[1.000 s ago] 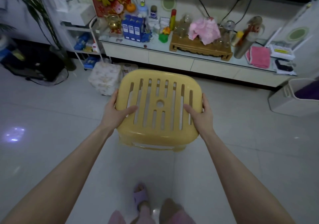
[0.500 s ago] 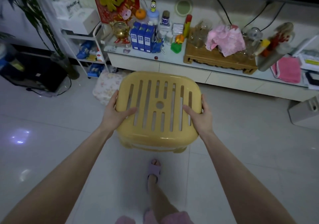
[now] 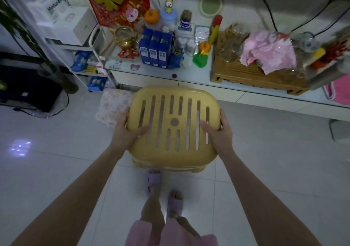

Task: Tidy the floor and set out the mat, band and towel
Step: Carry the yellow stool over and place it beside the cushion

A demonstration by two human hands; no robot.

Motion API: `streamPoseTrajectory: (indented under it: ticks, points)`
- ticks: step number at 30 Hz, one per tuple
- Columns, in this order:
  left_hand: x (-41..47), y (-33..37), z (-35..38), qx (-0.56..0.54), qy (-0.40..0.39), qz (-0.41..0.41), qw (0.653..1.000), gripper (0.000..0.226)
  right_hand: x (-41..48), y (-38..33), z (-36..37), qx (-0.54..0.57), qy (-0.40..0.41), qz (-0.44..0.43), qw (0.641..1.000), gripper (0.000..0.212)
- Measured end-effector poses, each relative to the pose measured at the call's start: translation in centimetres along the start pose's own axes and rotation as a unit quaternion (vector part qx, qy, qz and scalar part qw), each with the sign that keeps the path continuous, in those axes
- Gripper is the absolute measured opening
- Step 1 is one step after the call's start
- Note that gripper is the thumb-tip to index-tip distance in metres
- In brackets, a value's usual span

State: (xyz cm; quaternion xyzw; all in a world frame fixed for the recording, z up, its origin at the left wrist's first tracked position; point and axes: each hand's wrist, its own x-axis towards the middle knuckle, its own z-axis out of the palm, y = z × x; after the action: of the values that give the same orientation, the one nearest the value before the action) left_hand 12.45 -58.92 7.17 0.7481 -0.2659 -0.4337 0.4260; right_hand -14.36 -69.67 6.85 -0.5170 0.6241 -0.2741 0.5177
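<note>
Stool [image 3: 173, 124], yellow plastic with a slotted seat, is held in both hands in front of the person, above the white tiled floor [image 3: 56, 170]; nearest the camera are pink shorts and two lilac slippers [image 3: 154, 181], the toe of the forward one hidden under the stool's near edge; the left hand [image 3: 125, 132] grips the stool's left side, thumb lying on the seat and fingers curled round the edge; the right hand [image 3: 219, 132] grips the right side the same way; just beyond the stool, to its left, a floral bundle [image 3: 111, 107] lies on the floor; behind runs a low white cabinet [image 3: 189, 79] bearing blue cartons [image 3: 154, 50], a wooden tray [image 3: 255, 75] with a pink lace cloth [image 3: 270, 52] on it, and at the far right a pink towel [image 3: 339, 92].
</note>
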Motion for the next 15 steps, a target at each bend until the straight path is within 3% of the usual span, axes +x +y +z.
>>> streamPoseTrajectory:
  ticks: [15]
  points:
    - [18.4,-8.1,0.4,0.034,-0.054,-0.023,0.998,0.102,13.9,8.0,10.8,0.011,0.042,0.063,0.997,0.088]
